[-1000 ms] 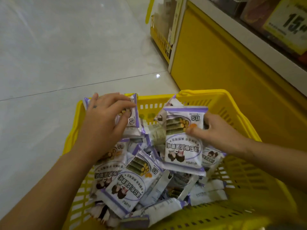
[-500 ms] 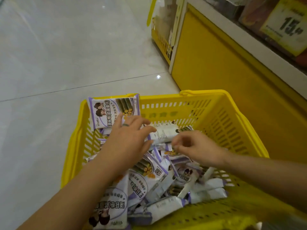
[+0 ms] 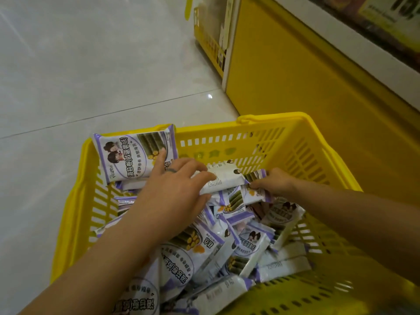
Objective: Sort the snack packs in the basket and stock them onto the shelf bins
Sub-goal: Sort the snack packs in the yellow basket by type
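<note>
Since half a second ago our right hand (image 3: 275, 181) has shifted a little toward the far wall of the yellow basket (image 3: 272, 117), and it now pinches the purple-edged right end of a snack pack (image 3: 223, 178) that lies white back side up on top of the pile (image 3: 204, 246). Our left hand (image 3: 175, 192) has barely moved: its fingers lie over the left end of the same snack pack and its thumb comes in beneath, so both hands hold it, close to the basket's far wall. One left finger stretches further out and touches a leaning pack (image 3: 134, 153), which stands face toward us in the far left corner against the rim. More purple and white packs lie jumbled in the near half of the basket, under our forearms. We see the basket on a pale tiled floor (image 3: 91, 64), just beside the yellow base of the shelf (image 3: 295, 76) on the right.
</note>
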A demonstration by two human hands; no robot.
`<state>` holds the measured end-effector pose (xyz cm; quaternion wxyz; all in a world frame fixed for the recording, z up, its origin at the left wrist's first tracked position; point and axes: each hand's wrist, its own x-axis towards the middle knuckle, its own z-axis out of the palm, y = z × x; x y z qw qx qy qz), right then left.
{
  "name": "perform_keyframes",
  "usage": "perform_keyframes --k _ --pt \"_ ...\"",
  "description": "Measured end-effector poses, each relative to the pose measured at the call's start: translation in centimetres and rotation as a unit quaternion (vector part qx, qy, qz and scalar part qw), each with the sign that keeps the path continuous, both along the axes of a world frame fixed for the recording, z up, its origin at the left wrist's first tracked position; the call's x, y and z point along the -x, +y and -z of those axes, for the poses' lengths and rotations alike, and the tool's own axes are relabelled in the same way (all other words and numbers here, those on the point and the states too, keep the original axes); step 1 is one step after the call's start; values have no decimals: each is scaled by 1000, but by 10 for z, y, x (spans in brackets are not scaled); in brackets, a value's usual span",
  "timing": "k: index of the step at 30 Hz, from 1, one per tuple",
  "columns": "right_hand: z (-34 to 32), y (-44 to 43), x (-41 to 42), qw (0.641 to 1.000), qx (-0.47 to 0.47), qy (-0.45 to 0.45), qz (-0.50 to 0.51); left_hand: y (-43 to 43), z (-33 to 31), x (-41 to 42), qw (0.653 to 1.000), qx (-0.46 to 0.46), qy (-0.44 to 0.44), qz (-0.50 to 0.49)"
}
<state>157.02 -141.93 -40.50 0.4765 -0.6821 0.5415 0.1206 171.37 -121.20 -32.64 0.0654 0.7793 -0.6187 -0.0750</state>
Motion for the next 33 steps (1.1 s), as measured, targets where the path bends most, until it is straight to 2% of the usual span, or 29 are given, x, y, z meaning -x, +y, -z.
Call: perform_keyframes --k 2,3,5,8,10,14,17,20,23,26,29,31,33 --pt "-8 0 6 1000 -7 -17 14 -1 -1 0 1000 -9 3 4" --pt "-15 -1 9 1000 20 -22 6 -1 -1 0 1000 -15 2 5" --pt "-30 -4 16 991 126 -23 -35 -1 -1 -2 1000 -25 4 5" --pt "-66 -11 25 953 285 -31 -96 -1 -1 -3 1000 -21 14 -4" --pt "-92 -14 27 943 302 -29 -139 -2 -3 -2 1000 -24 12 -7" --pt "-118 5 15 964 158 -124 -176 -5 -7 5 1000 -2 23 -10" --pt "-110 32 -1 974 39 -212 -69 -9 -15 8 994 92 36 -43" --pt "-105 56 -14 958 -75 -278 10 -12 -23 4 983 169 44 -48" --pt "-108 78 -28 932 -111 -344 18 -12 -33 -2 979 191 70 -19" --pt "-106 105 -48 924 -128 -360 12 -5 -39 -14 973 209 91 -30" --pt "-105 125 -63 918 -187 -342 -68 8 -40 -29 968 209 108 -82" --pt "-103 122 -64 916 -200 -317 -143 14 -37 -35 975 175 94 -99" --pt "-101 104 -55 923 -175 -293 -178 17 -32 -35 985 126 71 -92"
